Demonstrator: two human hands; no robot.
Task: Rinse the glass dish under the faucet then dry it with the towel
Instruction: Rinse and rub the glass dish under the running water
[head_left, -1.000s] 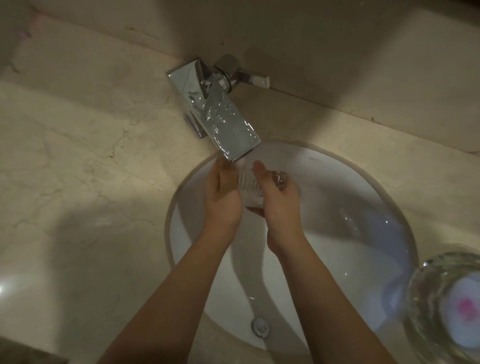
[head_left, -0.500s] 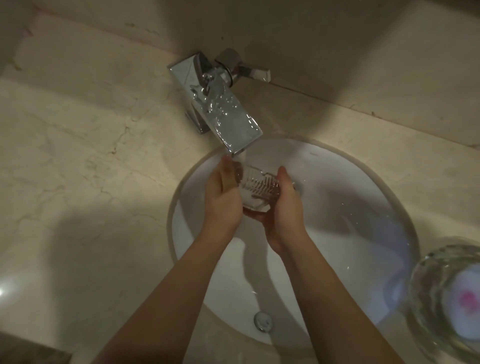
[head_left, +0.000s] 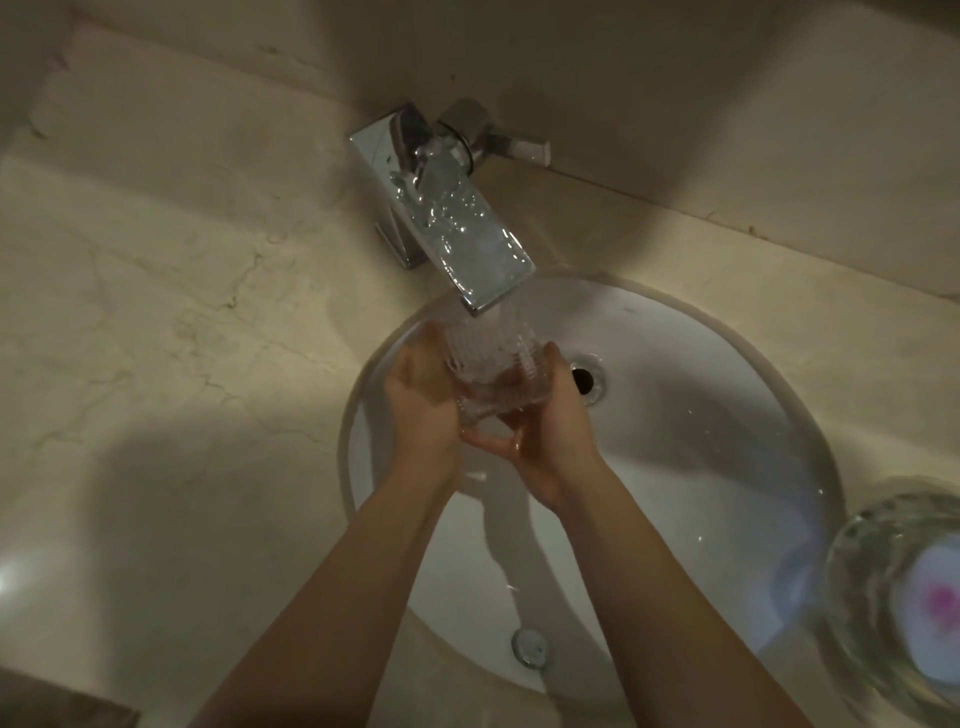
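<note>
Two hands share the one head view; since half a second ago we see the glass dish (head_left: 493, 374) lifted closer beneath the faucet (head_left: 457, 234), water striking it above the sink (head_left: 727, 364); rinsing seems underway, drying unstarted; left hand (head_left: 421, 400) and right hand (head_left: 550, 436) clasp its sides, fingers curled.

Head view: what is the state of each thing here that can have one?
faucet, running
glass dish, wet, under the stream
left hand, holds the glass dish
right hand, holds the glass dish
sink, wet
bowl, holds something white and pink
</note>
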